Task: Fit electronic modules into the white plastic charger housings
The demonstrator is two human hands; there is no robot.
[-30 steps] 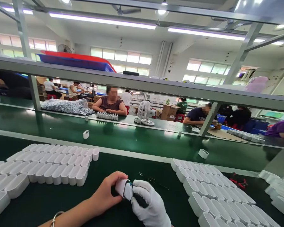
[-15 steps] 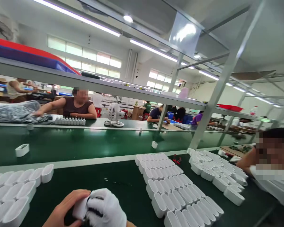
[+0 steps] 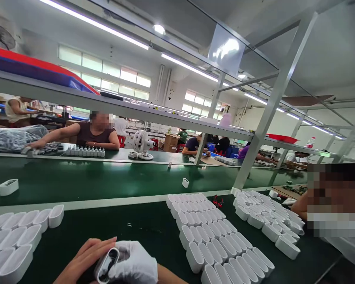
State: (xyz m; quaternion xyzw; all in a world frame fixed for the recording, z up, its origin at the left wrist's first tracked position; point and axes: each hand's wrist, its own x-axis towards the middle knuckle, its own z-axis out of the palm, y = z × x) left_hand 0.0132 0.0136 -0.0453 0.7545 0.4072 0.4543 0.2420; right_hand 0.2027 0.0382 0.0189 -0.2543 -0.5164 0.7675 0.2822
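Here we are, low at the front of the green work surface [image 3: 144, 225], and your bare left hand [image 3: 87, 258] has the white oval casing [image 3: 107, 263] wrapped in a narrow grip, fingers laid along its far left side. Your gloved right hand [image 3: 137, 262] comes in from the right, bunched up against the rim; whether those fingertips pinch the wall or something inside, I cannot tell. Look at the lie of that casing: it sits between your two hands, touching both, tilted, its long axis slanting from near left to far right, the open mouth turned up and toward the glove. Dark shapes show in there, too small to make out. So the opening is nearer your right hand, while the left cradles the outer wall. Over on your right, neat rows of white casings [image 3: 213, 236] stand open side up, with a looser cluster of casings [image 3: 266, 221] beyond and red-handled pliers [image 3: 217, 201] just behind the rows; to your left, another block of casings [image 3: 16, 240]; and up ahead, across the pale strip, a lone casing [image 3: 185, 182] rests on the green belt [image 3: 144, 181], well apart from both your hands
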